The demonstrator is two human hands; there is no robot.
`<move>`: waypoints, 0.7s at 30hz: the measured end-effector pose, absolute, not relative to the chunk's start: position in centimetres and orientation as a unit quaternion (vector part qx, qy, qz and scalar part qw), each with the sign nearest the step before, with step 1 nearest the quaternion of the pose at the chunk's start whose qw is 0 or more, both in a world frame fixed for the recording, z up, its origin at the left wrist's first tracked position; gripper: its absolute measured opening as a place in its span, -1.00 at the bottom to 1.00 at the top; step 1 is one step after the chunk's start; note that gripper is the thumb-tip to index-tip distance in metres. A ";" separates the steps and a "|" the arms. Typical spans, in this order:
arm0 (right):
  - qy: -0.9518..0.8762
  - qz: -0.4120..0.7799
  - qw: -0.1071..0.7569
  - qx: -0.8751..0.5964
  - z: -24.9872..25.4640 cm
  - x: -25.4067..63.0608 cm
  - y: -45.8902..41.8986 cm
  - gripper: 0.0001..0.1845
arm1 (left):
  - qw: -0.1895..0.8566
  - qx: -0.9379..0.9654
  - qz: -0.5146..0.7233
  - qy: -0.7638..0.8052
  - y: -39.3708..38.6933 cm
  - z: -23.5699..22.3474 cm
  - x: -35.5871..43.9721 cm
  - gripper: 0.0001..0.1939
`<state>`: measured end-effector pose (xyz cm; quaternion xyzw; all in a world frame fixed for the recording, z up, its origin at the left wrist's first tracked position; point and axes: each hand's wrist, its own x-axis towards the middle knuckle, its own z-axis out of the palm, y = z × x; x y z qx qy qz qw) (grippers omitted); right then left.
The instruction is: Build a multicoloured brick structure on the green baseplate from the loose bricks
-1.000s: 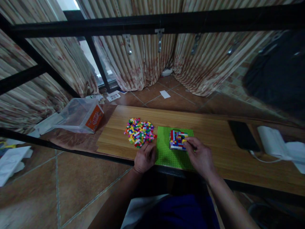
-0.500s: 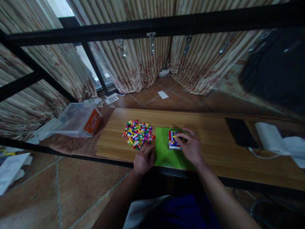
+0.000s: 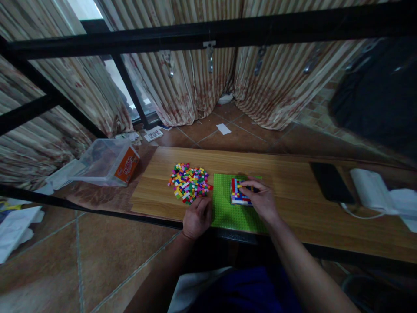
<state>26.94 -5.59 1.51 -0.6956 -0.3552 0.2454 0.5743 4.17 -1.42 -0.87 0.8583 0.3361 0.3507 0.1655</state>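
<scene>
On green baseplate: one multicoloured brick build, my right hand pinching a yellow brick at its top; beside loose bricks, my left hand, curled, grip unclear.

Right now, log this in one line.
left hand: beside loose toy-brick pile; right hand: at yellow brick over brick model; brick model: on green studded baseplate

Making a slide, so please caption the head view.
Right hand at a multicoloured brick build on a green baseplate, left hand beside loose bricks.
</scene>
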 end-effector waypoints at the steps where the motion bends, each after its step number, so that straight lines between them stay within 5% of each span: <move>1: -0.355 0.248 0.575 -0.694 1.5 26.9 -5.6 -0.78 | 0.166 0.858 0.350 0.337 -1.4 -0.9 4.2 -0.80; 21: -0.336 0.263 0.554 -0.715 1.2 26.8 -4.8 -0.64 | 0.172 0.859 0.352 0.331 -1.3 -1.3 4.0 -0.76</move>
